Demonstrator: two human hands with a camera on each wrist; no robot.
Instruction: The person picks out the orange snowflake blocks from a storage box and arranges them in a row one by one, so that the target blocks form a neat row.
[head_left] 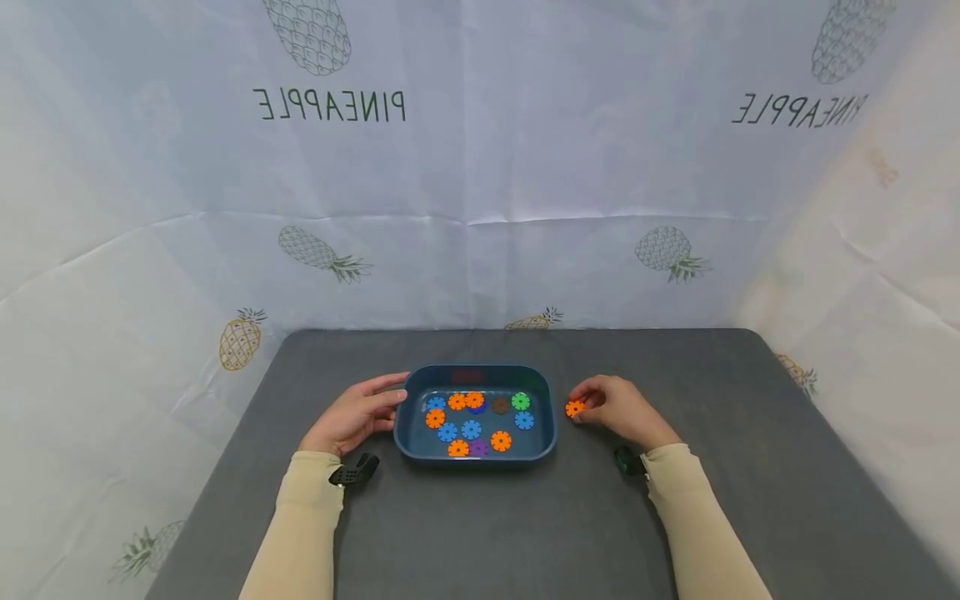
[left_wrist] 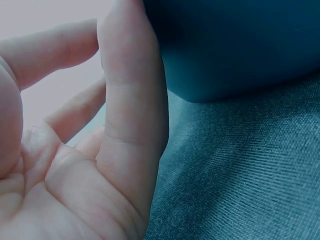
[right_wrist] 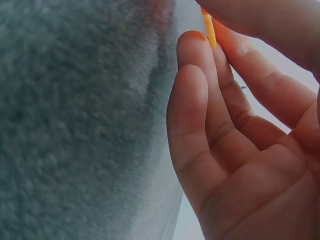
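My left hand [head_left: 358, 417] is at the left end of a dark blue tray [head_left: 474, 460], its fingertips right at the rim. In the left wrist view, its fingers [left_wrist: 131, 95] reach up loosely bent beside the tray's outer wall [left_wrist: 240, 50]. Just right of the tray, my right hand [head_left: 618, 408] pinches an orange notched plastic disc [head_left: 574, 408] between thumb and fingers. From the right wrist, only the thin edge of that orange disc [right_wrist: 210, 31] shows between the fingertips.
Inside the tray lie several more notched discs, among them an orange disc [head_left: 501, 441], a blue disc [head_left: 471, 429], a green disc [head_left: 521, 402], a brown disc [head_left: 499, 405] and a purple disc [head_left: 478, 447]. Beneath is a grey table [head_left: 480, 533], with a pineapple-print curtain [head_left: 480, 167] behind.
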